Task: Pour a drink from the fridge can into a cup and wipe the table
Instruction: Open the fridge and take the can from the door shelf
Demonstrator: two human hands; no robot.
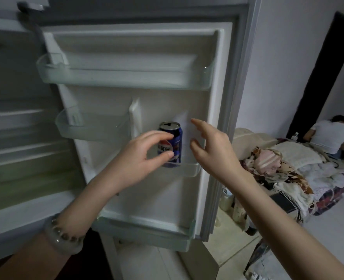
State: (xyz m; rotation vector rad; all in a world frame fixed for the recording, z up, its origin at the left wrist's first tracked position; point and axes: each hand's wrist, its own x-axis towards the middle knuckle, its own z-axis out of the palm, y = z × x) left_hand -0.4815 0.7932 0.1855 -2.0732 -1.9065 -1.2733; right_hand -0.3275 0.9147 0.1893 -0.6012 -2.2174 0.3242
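Note:
A blue drink can (176,141) with a silver top stands upright in a clear shelf (189,168) of the open fridge door (213,98). My left hand (141,158) curls its fingers and thumb around the can's left side. My right hand (211,146) hovers just right of the can with fingers spread and holds nothing. No cup or table is in view.
The fridge interior (15,128) with its shelves lies to the left. Two more clear door shelves (124,77) sit higher up. To the right is a bed heaped with fabrics (284,170), and a person in a white shirt (328,136) crouches beyond it.

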